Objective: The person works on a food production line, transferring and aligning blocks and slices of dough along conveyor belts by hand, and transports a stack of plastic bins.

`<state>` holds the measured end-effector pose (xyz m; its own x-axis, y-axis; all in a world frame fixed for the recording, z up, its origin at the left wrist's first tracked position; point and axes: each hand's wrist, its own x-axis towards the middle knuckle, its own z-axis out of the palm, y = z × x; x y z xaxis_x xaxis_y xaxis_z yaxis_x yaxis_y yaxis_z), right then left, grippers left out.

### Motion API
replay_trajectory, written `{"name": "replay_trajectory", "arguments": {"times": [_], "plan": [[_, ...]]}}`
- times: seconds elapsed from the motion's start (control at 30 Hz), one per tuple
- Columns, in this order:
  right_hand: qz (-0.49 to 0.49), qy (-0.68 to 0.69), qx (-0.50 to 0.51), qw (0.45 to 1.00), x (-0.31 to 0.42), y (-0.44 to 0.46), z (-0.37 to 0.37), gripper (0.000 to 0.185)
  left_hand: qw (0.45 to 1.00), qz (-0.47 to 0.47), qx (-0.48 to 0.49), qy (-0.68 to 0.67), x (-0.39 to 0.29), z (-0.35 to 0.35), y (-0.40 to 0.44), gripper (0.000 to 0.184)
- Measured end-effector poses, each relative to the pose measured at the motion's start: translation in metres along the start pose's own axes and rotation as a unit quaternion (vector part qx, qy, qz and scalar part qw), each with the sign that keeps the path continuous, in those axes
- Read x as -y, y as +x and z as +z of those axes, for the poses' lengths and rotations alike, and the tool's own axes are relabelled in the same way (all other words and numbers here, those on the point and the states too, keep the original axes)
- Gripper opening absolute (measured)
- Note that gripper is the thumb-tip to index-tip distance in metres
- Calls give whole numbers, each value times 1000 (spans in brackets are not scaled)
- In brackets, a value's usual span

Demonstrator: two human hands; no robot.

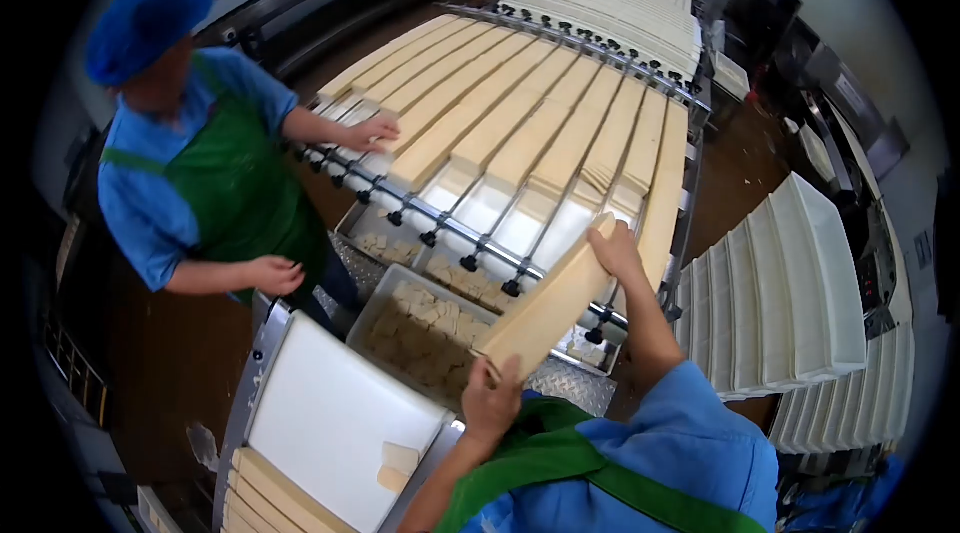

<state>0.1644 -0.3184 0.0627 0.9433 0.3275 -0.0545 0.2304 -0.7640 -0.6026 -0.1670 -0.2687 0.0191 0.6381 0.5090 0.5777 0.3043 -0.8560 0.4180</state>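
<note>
Between my two hands I hold a long block of stacked thin, cream-coloured sheets, which look like dough wrappers (552, 305). My left hand (492, 398) grips its near lower end, and my right hand (615, 251) grips the far upper end. The block slants across the front rail (450, 223) of a conveyor. Beyond it, long rows of similar stacked sheets (500, 113) lie side by side in lanes on the white belt (455, 191). Several sheets lean at the near end of one row, just past my right hand.
A co-worker (250, 153) stands left, one hand near the rows. Below the rail, a bin (385, 283) holds scraps. A white belt (330, 413) at lower left carries loose pieces (398, 465) and more rows (270, 498). Stacked white trays (770, 293) stand right.
</note>
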Motion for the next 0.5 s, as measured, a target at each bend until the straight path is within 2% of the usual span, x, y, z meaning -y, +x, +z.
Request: {"name": "replay_trajectory", "arguments": {"times": [0.07,0.1,0.17,0.2,0.33,0.4,0.47,0.5], "plan": [[24,-199,77,977,-4,16,-30,69,996,84,23,-34,-18,17,10,56],[28,-196,78,977,-16,31,-30,69,987,137,42,-69,-25,23,16,53],[-69,-241,77,965,-37,65,-20,62,983,155,64,-76,-30,33,23,52],[-69,-238,80,966,-39,79,-18,62,978,172,86,-83,-33,34,29,51],[-46,-237,127,962,-35,107,-17,58,970,134,166,-119,-39,37,49,48],[-27,-236,152,960,-39,115,-13,57,950,107,267,-119,-33,49,44,44],[-76,-228,25,970,-54,121,1,53,951,106,269,-112,-37,54,52,43],[-80,-226,29,970,-55,126,2,53,951,106,269,-108,-40,56,57,43]]}}
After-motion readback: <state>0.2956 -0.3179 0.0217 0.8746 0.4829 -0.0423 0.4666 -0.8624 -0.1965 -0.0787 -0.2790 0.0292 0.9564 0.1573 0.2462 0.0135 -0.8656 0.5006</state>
